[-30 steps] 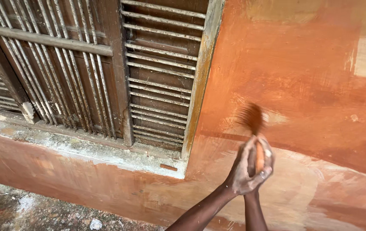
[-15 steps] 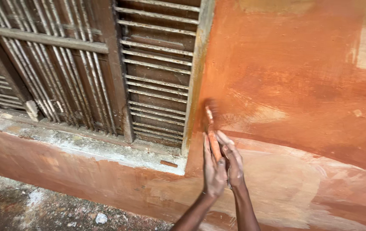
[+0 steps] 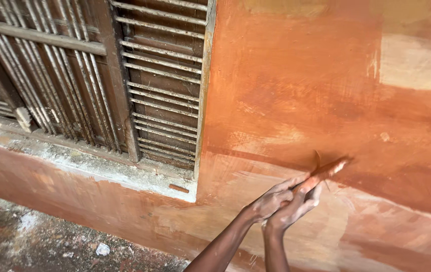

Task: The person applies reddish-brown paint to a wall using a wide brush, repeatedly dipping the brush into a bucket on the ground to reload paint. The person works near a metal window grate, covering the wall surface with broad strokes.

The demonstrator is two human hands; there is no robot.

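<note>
Both my hands grip one paint-covered brush (image 3: 326,170) by its handle. My left hand (image 3: 270,200) is wrapped around the handle from the left, and my right hand (image 3: 296,207) clasps it just below and to the right. The brush points up and to the right, and its bristle end touches the orange-brown painted wall (image 3: 296,90) a little right of the window. The paint there looks wet and streaky, with paler patches showing through below the brush.
A wooden window (image 3: 74,75) with metal bars and slats fills the upper left. Under it runs a rough concrete sill (image 3: 89,163). An unpainted pale patch (image 3: 417,63) is at the upper right. Dusty ground (image 3: 34,242) with debris lies at the lower left.
My hands and the brush swept left toward the window frame, then swung back right; the brush now points up and to the right on the wall.
</note>
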